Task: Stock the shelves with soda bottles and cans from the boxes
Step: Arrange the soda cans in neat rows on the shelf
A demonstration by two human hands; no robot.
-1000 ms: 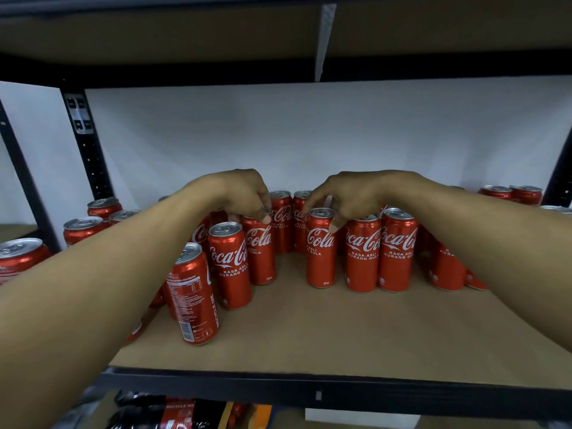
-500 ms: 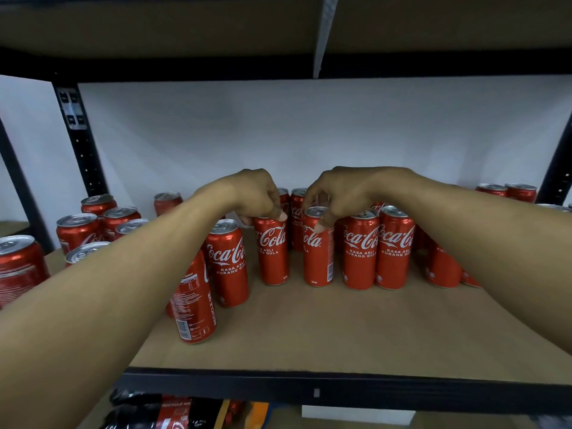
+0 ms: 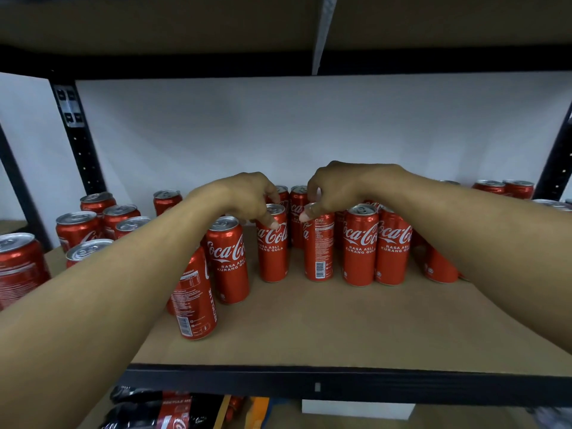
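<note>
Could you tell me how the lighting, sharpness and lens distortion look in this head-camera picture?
Head view: dim light, with the upper shelf in deep shadow; the white back wall is brightest; wide-angle bending tilts the side posts and outer cans; the middle cans' lettering is legible, the edges softer; no strong glare.

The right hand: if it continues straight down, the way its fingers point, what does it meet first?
Most likely the rim of the barcode-facing can directly under the right hand; its fingertips seem already there.

Your cans [image 3: 360, 246] are all bright red with white script lettering and silver tops, sitting on a tan shelf [image 3: 340, 329] with a black front edge.
</note>
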